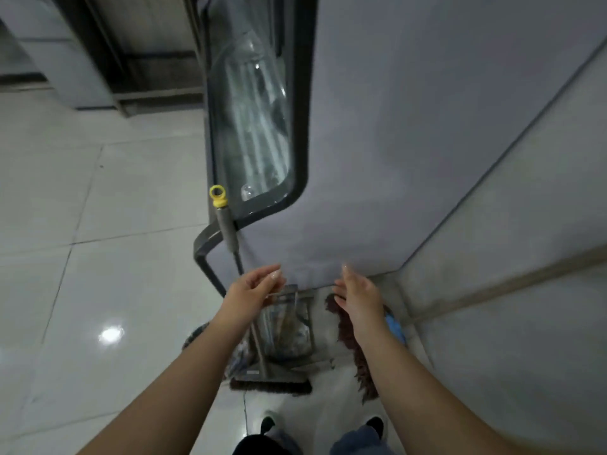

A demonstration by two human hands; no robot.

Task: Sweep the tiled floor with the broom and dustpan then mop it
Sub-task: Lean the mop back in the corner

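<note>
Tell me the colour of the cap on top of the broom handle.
Yellow: the cap shows plainly in the head view.

mop (353, 339) partly hidden, dustpan (289, 326) blurred

The broom (262, 372) is standing on the tiled floor (82, 257), its handle leaning against the door (377, 142). The dustpan (289, 326) is sitting behind the broom head, with the mop (351, 336) lying to its right beside the wall (509, 274).
</note>
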